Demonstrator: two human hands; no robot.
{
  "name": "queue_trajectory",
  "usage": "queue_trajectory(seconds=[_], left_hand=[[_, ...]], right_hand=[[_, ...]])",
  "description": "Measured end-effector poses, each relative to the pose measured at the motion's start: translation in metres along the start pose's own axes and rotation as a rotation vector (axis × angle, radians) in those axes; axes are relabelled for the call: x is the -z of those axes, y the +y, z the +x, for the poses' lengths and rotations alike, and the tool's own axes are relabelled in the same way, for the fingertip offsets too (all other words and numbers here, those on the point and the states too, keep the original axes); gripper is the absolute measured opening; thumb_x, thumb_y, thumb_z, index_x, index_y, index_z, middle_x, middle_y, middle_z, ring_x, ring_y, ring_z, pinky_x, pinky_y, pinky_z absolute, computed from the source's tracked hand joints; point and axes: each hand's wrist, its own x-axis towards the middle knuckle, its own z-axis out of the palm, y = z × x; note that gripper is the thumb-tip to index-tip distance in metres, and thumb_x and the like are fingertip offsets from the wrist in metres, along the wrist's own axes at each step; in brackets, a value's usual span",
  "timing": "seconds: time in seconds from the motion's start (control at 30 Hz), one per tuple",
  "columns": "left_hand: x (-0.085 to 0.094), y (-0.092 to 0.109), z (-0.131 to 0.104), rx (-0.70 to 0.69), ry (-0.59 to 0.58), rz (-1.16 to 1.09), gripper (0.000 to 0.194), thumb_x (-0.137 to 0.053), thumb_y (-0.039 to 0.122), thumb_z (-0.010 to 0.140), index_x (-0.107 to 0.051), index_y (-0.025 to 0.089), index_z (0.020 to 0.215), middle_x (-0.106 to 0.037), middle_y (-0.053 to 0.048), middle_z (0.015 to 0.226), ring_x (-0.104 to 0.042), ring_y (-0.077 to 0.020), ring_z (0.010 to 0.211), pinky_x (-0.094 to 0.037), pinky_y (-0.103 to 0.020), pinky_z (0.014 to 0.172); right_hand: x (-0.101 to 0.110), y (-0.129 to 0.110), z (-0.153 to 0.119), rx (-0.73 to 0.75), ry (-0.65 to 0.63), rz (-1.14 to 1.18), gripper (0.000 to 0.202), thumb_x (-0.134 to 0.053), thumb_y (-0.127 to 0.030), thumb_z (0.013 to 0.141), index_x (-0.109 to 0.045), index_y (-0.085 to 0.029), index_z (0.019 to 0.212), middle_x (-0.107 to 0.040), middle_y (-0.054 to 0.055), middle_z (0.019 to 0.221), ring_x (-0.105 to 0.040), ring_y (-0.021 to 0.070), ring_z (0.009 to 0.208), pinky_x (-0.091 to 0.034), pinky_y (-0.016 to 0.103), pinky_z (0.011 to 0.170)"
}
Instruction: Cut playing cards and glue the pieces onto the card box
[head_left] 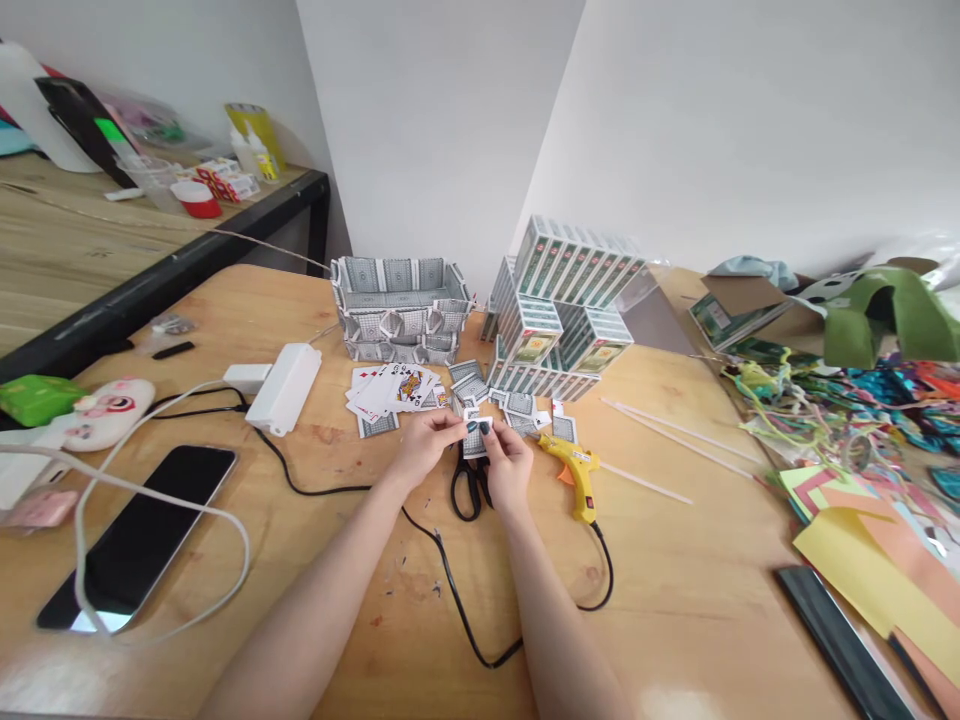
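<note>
Looking over from the left, I see a dark-screened phone (146, 530) lying flat on the wooden table (675, 620), a loop of white cable (241, 550) crossing it. Beyond the phone sits a white rectangular box (283, 388), and a black cord (322, 491) trails from that side toward the middle. Near the wall stands an open-topped basket built of playing cards (401, 325), grey patterned backs showing; just in front of it lie face-up cards (386, 390), overlapping in a loose pile.

Then comes the left hand (439, 435), fingertips narrowed in a pinch on a small grey-backed card (475, 443). That card is up off the table, between the two hands, above the black-handled scissors (466, 492), whose blades I can't make out. The right hand (510, 465) pinches the card's other side, its thumb close to the left one.

Behind and to the right rises a stack of card boxes (570, 262). In front of it a yellow glue gun (574, 470) lies on its side, near some pale glue sticks (646, 482). Coloured sheets (862, 560) overlap at the far right.
</note>
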Motion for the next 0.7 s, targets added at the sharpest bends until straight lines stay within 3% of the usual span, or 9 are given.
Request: queue_trajectory(seconds=[0.1, 0.2, 0.43, 0.53, 0.7], left_hand=[[-0.0019, -0.0004, -0.0013, -0.026, 0.027, -0.016, 0.019, -0.063, 0.026, 0.064, -0.054, 0.015, 0.052, -0.048, 0.004, 0.054, -0.040, -0.0093, 0.055, -0.029, -0.024, 0.056], [-0.0032, -0.0019, -0.0015, -0.040, 0.057, -0.048, 0.019, -0.062, 0.026, 0.065, -0.054, 0.016, 0.051, -0.048, 0.004, 0.053, -0.040, -0.0098, 0.055, -0.030, -0.025, 0.057], [-0.0053, -0.0030, -0.0003, -0.028, 0.139, -0.164, 0.021, -0.064, 0.025, 0.062, -0.052, 0.016, 0.048, -0.047, 0.004, 0.050, -0.041, -0.0096, 0.053, -0.032, -0.024, 0.055], [-0.0055, 0.0000, -0.0015, -0.034, 0.171, -0.110, 0.020, -0.064, 0.028, 0.064, -0.055, 0.016, 0.051, -0.048, 0.004, 0.050, -0.042, -0.0094, 0.052, -0.034, -0.024, 0.054], [-0.0051, 0.0034, -0.0036, -0.110, 0.141, 0.025, 0.016, -0.064, 0.031, 0.068, -0.063, 0.016, 0.064, -0.057, 0.001, 0.062, -0.050, -0.0122, 0.061, -0.039, -0.024, 0.060]], right_hand=[[-0.0010, 0.0008, -0.0004, 0.009, 0.003, 0.013, 0.025, -0.057, -0.037, 0.076, -0.064, -0.015, 0.085, -0.065, 0.003, 0.077, -0.056, 0.0157, 0.070, -0.046, 0.027, 0.064], [-0.0026, 0.0003, -0.0012, -0.018, -0.024, 0.037, 0.026, -0.056, -0.039, 0.076, -0.063, -0.016, 0.088, -0.062, 0.002, 0.075, -0.054, 0.0138, 0.062, -0.046, 0.025, 0.055], [-0.0079, -0.0051, -0.0041, -0.110, -0.181, 0.239, 0.029, -0.061, -0.044, 0.073, -0.053, -0.019, 0.087, -0.059, -0.001, 0.070, -0.055, 0.0112, 0.051, -0.048, 0.024, 0.045], [-0.0080, -0.0050, -0.0027, -0.150, -0.256, 0.322, 0.029, -0.062, -0.044, 0.073, -0.048, -0.019, 0.079, -0.059, -0.001, 0.066, -0.057, 0.0113, 0.048, -0.048, 0.024, 0.044], [-0.0063, -0.0019, 0.0007, -0.165, -0.245, 0.374, 0.031, -0.063, -0.046, 0.072, -0.047, -0.020, 0.077, -0.062, 0.000, 0.067, -0.058, 0.0118, 0.047, -0.049, 0.026, 0.045]])
